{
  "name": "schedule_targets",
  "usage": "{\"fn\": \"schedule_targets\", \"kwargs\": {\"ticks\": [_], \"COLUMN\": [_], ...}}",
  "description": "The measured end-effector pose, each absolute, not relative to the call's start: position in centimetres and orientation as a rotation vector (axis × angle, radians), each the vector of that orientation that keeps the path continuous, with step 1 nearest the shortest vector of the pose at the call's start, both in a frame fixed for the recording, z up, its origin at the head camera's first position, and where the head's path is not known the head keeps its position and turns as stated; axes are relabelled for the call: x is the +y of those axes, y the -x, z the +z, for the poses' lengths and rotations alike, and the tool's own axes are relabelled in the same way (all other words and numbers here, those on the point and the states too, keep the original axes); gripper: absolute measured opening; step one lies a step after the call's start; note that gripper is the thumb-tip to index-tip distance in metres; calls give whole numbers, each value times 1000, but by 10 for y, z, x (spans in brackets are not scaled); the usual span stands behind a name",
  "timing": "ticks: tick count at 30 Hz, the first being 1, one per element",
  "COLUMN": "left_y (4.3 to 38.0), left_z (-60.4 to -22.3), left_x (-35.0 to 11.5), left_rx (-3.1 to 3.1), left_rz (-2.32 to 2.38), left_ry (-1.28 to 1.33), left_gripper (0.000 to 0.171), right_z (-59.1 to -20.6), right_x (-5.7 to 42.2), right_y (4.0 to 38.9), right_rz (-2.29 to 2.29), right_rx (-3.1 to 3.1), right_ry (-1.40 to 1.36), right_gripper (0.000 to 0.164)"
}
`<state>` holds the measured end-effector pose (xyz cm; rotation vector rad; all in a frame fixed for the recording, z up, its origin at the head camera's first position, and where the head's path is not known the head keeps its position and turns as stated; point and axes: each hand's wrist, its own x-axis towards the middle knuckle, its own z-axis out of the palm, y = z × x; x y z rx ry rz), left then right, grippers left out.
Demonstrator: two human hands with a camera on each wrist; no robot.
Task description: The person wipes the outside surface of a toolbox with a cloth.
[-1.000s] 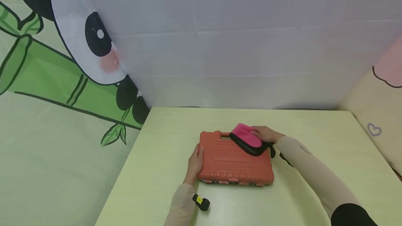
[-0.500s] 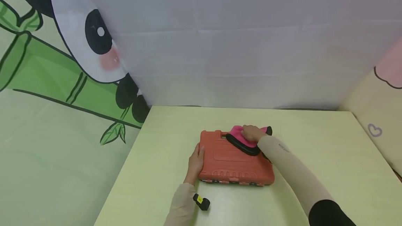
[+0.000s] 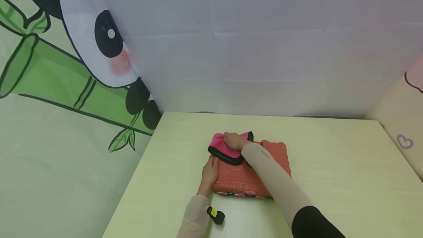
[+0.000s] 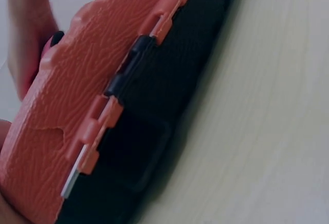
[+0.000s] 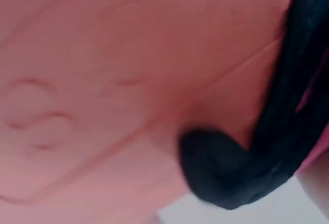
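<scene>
An orange-red plastic tool case [image 3: 239, 179] with a black lower half [image 4: 164, 75] lies flat on the table. My left hand [image 3: 209, 173] grips its left side, with the thumb by the top edge. My right hand [image 3: 235, 141] holds a pink cloth with black edging [image 3: 218, 143] bunched against the lid, over the far left corner. In the right wrist view a black edge of the cloth [image 5: 221, 170] curls over the orange lid [image 5: 113, 80]. Hinges with a metal pin [image 4: 74, 170] run along the case's near side. My right forearm hides part of the lid.
The pale yellow table [image 3: 337, 164] extends around the case on all sides. A grey-white printed backdrop [image 3: 251, 58] rises behind the far table edge. A black wrist device with a yellow label [image 3: 216, 215] is beside my left sleeve.
My right hand has swept the pink cloth leftward across the lid, from the far right corner to the far left. My left hand stays at the case's left side.
</scene>
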<state>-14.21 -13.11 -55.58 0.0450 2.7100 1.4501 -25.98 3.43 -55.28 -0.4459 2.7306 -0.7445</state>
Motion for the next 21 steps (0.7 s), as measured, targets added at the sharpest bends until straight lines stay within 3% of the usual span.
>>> {"fn": "schedule_targets", "kwargs": {"ticks": [3,5,13,21], "left_y": [142,141,142,142], "left_z": [-557,-558,-559,-554], "left_x": [-131,-131,-126,-130], "left_rx": [2729,2734,2686,2632], "left_rz": [1453,1451,1482,1508], "left_ry": [-48,-53,-75,21], "left_gripper": [41,42,47,48], "right_z": [-505,-496,-497,-482], "right_x": [14,16,74,146], "right_y": [229,220,217,201], "right_rz": [-653,-611,-522,-415], "right_rx": [2719,2740,2727,2663], "right_ry": [386,429,558,450], "right_gripper": [21,23,17,16]}}
